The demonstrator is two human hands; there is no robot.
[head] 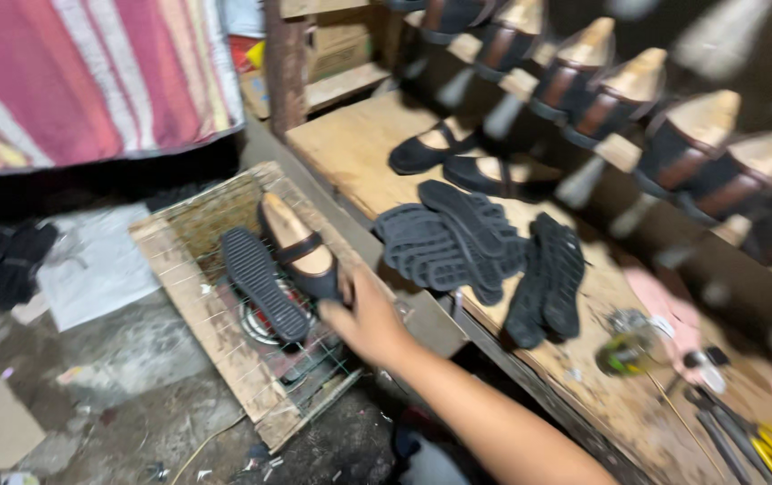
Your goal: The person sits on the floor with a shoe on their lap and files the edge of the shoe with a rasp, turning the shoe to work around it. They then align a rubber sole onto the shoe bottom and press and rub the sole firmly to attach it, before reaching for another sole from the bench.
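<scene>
Only one of your hands (363, 316) shows, reaching out from the lower right on a bare forearm; which hand it is cannot be told for sure, though it looks like your right. Its fingers close on the heel end of a black strap shoe (301, 247) still on its pale wooden last, which rests on the wire grid of a wooden-framed rack (215, 314). Just beside the shoe, on the side away from your arm, a black ribbed sole (263, 283) lies on the same grid, tread up, touching or nearly touching the shoe. Your other hand is out of view.

Beyond your hand, on the wooden workbench (350, 144), a loose pile of black soles (458, 242) fans out, with more soles standing on edge next to it. Farther off sit two finished black flats (467, 157), and past them a row of lasted shoes (638, 99) hangs on pegs. Close to your forearm, yellow-handled pliers (768, 445) lie at the bench edge. Well off on the far side of the rack hangs a striped pink cloth (89, 72).
</scene>
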